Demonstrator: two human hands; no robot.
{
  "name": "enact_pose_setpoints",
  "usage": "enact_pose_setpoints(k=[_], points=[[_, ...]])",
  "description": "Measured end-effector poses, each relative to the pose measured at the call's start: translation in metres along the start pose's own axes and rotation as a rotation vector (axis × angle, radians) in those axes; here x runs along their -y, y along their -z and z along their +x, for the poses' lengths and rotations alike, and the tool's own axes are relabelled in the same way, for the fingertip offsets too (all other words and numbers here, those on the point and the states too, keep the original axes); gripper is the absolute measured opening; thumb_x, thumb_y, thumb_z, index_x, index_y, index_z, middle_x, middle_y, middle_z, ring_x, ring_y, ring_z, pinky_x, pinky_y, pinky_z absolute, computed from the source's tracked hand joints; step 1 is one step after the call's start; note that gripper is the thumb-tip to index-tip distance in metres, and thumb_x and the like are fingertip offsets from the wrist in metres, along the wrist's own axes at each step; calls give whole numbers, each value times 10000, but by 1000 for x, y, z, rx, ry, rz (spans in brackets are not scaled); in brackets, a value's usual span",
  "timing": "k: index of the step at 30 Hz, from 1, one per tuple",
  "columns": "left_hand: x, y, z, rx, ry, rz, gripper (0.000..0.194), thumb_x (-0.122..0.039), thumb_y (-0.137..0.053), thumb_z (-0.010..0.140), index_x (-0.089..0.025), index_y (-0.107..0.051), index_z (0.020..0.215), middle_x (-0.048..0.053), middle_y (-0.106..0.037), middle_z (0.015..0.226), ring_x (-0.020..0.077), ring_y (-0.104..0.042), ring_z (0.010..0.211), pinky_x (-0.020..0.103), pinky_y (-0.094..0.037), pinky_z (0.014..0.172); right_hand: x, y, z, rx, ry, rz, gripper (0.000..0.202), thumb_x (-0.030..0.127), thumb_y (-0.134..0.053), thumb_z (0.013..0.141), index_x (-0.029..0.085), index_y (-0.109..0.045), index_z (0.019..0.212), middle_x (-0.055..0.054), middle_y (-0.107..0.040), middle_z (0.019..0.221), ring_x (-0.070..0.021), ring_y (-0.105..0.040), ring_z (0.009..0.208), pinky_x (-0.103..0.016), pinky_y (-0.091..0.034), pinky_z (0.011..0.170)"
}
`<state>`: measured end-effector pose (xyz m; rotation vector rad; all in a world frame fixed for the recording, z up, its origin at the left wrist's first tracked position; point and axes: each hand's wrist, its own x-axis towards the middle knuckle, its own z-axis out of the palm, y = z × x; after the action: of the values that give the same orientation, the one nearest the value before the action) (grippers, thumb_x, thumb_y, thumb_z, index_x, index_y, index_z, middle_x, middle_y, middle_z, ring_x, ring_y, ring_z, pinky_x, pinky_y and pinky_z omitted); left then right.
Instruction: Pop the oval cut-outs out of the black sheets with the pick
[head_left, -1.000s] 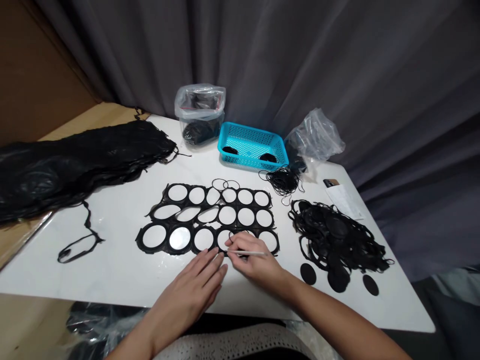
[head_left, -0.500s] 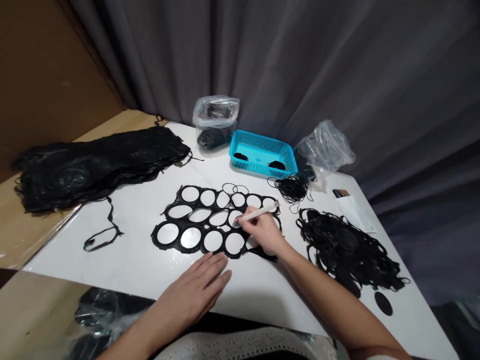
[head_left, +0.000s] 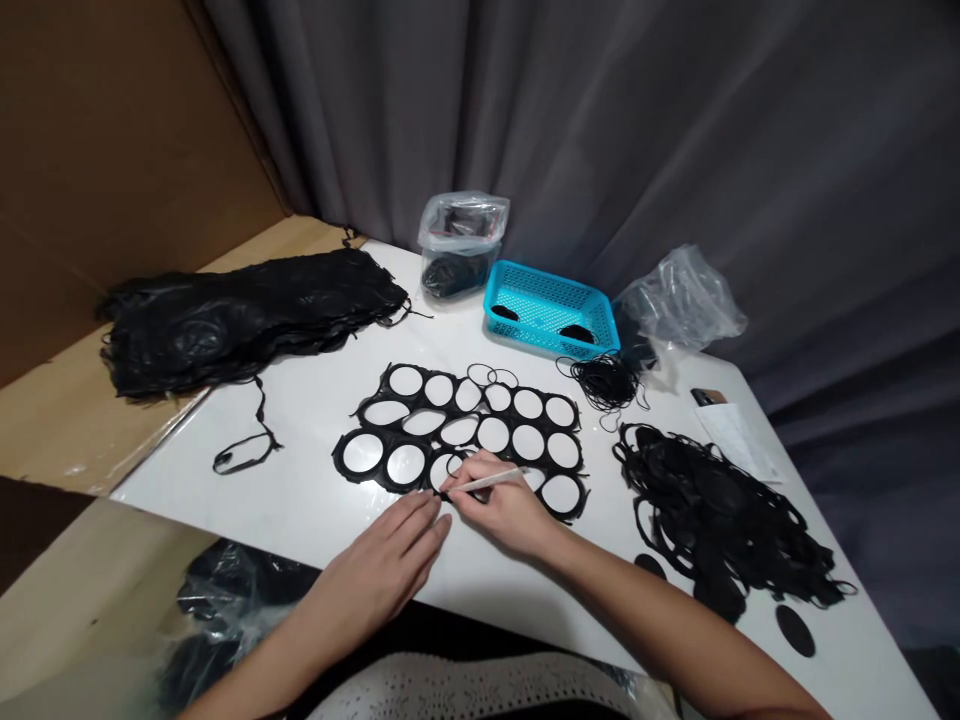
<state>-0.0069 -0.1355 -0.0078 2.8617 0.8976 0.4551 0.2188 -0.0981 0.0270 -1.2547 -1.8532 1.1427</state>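
A black sheet [head_left: 417, 448] with rows of round holes lies flat on the white table. In my right hand [head_left: 499, 505] is a slim white pen-like tool [head_left: 491, 480], pinched between the fingers, its tip pointing left at the sheet's near edge. A thin black loop shows by those fingers, over one of the holes; whether they hold it I cannot tell. My left hand [head_left: 394, 550] rests palm down, fingers stretched out, its fingertips at the sheet's near edge close to the tool's tip. Two thin black rings [head_left: 491, 376] lie at the sheet's far edge.
Stacked black sheets [head_left: 247, 315] lie at the left. Behind stand a plastic bag [head_left: 461, 245] of black pieces and a blue basket [head_left: 551, 300] with black discs. At right are tangled thin rings [head_left: 606, 382], a pile of black scraps [head_left: 720, 510] and a loose disc [head_left: 795, 630].
My right hand has moved from the sheet's middle row to its near edge, beside my left fingertips. A thin loop now shows by it. The whole view has shifted slightly.
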Motion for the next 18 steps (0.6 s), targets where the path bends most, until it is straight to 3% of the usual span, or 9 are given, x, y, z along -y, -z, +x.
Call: enact_pose_setpoints(k=[11, 16, 18], points=[[0, 4, 3, -17, -6, -33, 362, -138, -484, 980, -135, -565, 1333, 144, -608, 1335, 299, -531, 1317, 461, -477, 1105, 0, -6, -4, -23, 159, -118, 198, 136, -576, 919, 224, -552, 744, -3, -700, 902, -181, -616, 907, -327, -473, 837], [2, 4, 5, -25, -2, -86, 371, -124, -483, 977, -148, -561, 1339, 135, -615, 1313, 287, -541, 1303, 451, -494, 1093, 5, -2, -4, 97, 395, -551, 101, 169, -537, 945, 248, -594, 920, -57, -695, 1083, -246, -584, 991, -381, -449, 826], [2, 5, 6, -18, -6, -88, 358, -128, -479, 984, -143, -563, 1332, 136, -615, 1305, 289, -538, 1302, 450, -501, 1085, 3, 15, 9, 20, 407, -730, 105, 148, -525, 932, 232, -587, 933, -74, -685, 1057, -250, -566, 964, -382, -422, 810]])
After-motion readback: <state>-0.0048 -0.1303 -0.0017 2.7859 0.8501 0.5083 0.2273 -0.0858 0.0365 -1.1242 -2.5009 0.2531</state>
